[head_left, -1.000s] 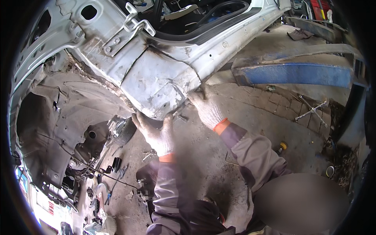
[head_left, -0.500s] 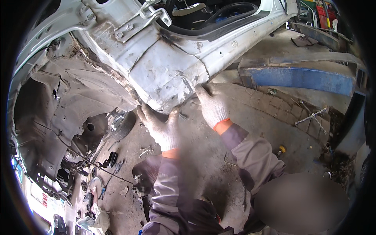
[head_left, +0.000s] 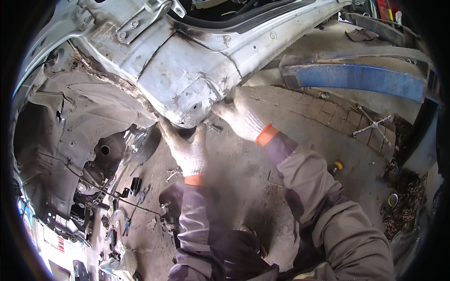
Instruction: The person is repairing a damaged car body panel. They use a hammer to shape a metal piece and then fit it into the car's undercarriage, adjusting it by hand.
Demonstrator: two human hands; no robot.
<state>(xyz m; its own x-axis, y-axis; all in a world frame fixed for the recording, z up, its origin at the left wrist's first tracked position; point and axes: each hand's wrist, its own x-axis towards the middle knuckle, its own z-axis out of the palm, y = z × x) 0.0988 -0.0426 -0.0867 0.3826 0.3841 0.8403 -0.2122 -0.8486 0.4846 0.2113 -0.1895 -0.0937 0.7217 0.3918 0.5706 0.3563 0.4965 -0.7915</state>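
Fingers of both gloved hands — left hand [head_left: 186, 145], right hand [head_left: 239, 117] — still clamped on panel [head_left: 187, 79] edge

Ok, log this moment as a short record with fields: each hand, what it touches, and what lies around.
left hand: gloved, fingers up against the lower edge of the white car body panel
right hand: gloved, pressed to the same panel's lower right edge
grip: cannot tell whether either hand closes on anything
sleeves: grey, orange glove cuffs
ground: paved, cross wrench at right, small tools at lower left
beyond: blue beam
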